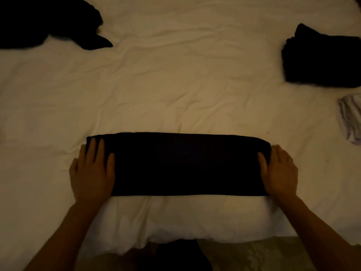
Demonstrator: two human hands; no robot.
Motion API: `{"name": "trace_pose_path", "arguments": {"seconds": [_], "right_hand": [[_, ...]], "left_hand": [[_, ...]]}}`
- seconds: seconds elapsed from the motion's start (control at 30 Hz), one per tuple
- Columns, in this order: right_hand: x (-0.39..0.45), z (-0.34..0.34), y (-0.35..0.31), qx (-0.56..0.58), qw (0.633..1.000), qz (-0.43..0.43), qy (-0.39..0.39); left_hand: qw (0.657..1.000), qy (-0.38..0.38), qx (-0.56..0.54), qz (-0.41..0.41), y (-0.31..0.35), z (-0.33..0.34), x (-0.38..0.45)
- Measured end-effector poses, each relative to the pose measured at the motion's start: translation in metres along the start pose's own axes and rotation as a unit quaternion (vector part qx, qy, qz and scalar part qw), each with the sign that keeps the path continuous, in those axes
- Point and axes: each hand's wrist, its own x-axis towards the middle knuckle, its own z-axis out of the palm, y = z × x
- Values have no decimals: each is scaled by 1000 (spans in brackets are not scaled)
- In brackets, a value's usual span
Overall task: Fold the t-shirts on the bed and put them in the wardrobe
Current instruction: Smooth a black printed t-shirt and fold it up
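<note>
A black t-shirt [185,165] lies folded into a long flat band across the near part of the white bed [166,90]. My left hand [92,171] rests flat on its left end, fingers straight on the cloth. At the right end my right hand [279,171] has its thumb on top of the cloth, and its fingers lie along the edge, their tips out of sight. An unfolded black garment [39,22] sprawls at the far left corner. A stack of folded black shirts [322,59] sits at the right.
A small white and grey folded cloth [351,122] lies at the right edge, below the black stack. The bed's near edge runs just in front of me, with floor [254,255] below it. Wrinkled sheet fills the middle of the bed.
</note>
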Motion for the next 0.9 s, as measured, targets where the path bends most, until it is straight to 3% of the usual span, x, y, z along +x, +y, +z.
{"name": "trace_pose_path", "arguments": {"seconds": [0.13, 0.23, 0.33, 0.47, 0.6, 0.77, 0.9], "right_hand": [[-3, -10, 2, 140, 990, 12, -28], [-2, -18, -7, 311, 942, 109, -57], [-1, -26, 0, 349, 920, 165, -63], [-2, -38, 4, 354, 908, 189, -123], [-6, -56, -1, 472, 830, 219, -200], [-20, -80, -29, 605, 755, 192, -164], [-46, -109, -82, 644, 735, 122, -176]], "left_hand": [[994, 13, -110, 6, -9, 0, 0], [994, 43, -95, -29, -2, -7, 5], [989, 113, -66, 63, 28, -14, -1], [978, 42, -136, 151, 97, -9, -21], [981, -47, -117, 150, 143, 13, -29], [974, -70, 5, 215, 151, 33, -35], [973, -61, 27, 222, 149, 37, -33]]}}
